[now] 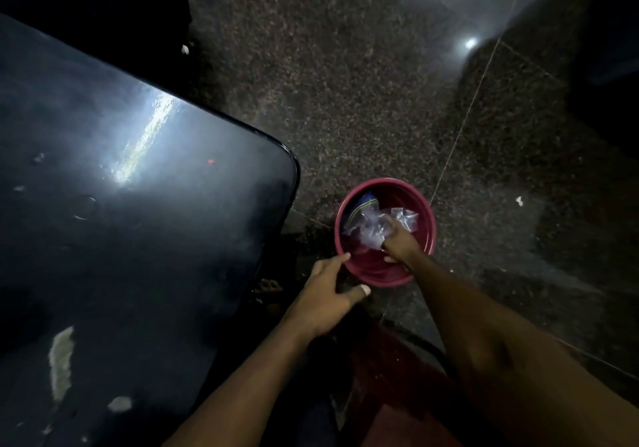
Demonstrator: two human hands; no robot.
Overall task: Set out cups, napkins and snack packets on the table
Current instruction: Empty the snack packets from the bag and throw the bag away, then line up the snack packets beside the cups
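Note:
A red plastic basin (427,211) stands on the floor to the right of the dark table (121,204). Inside it lie crumpled clear plastic packets (370,227), with a blue-striped one (363,203) at the back left. My right hand (399,242) reaches into the basin and its fingers close on the clear plastic. My left hand (328,294) hovers at the basin's near left rim, fingers spread, holding nothing. The dim light hides what the packets contain.
The glossy dark table fills the left side, with a rounded corner near the basin and pale smears at its front. The speckled stone floor extends ahead and right. Dark furniture stands at the top left and far right. A red cloth lies under my arms.

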